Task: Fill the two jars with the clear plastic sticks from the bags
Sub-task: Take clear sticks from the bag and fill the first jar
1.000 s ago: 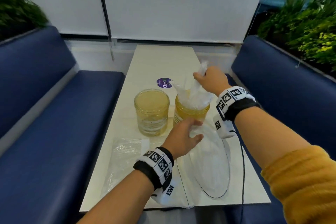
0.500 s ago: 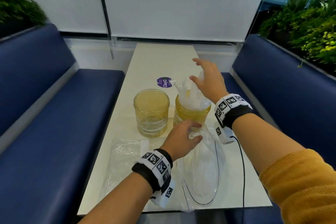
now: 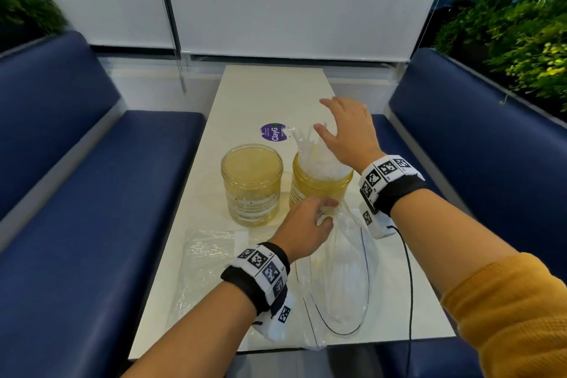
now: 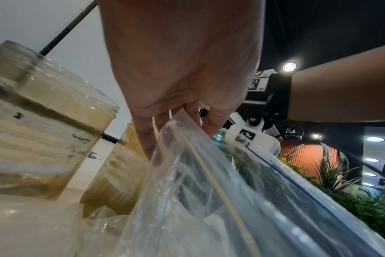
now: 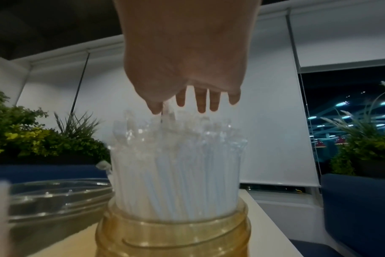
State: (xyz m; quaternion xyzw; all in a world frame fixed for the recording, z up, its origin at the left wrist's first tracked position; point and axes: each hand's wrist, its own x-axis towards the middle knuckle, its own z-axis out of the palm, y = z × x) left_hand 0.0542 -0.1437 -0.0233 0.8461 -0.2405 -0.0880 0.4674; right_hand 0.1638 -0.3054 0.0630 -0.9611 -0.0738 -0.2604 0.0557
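Two yellowish plastic jars stand mid-table. The left jar (image 3: pixel 251 189) (image 4: pixel 40 121) holds no sticks that I can see. The right jar (image 3: pixel 319 193) (image 5: pixel 171 231) is packed with a bundle of clear plastic sticks (image 3: pixel 319 159) (image 5: pixel 178 165) that stand well above its rim. My right hand (image 3: pixel 340 129) (image 5: pixel 196 102) hovers just over the stick tops, fingers straight and spread, holding nothing. My left hand (image 3: pixel 322 213) (image 4: pixel 182 121) pinches the mouth edge of a clear zip bag (image 3: pixel 337 279) (image 4: pixel 231 200) in front of the right jar.
A second clear bag (image 3: pixel 208 258) lies flat at the near left of the white table (image 3: pixel 276 95). A purple sticker (image 3: pixel 273 132) sits behind the jars. Blue benches (image 3: pixel 92 193) flank the table, and a black cable (image 3: pixel 409 270) runs from my right wrist.
My right hand has let go of the stick bundle it gripped a second ago and has opened above it. My left hand keeps hold of the bag.
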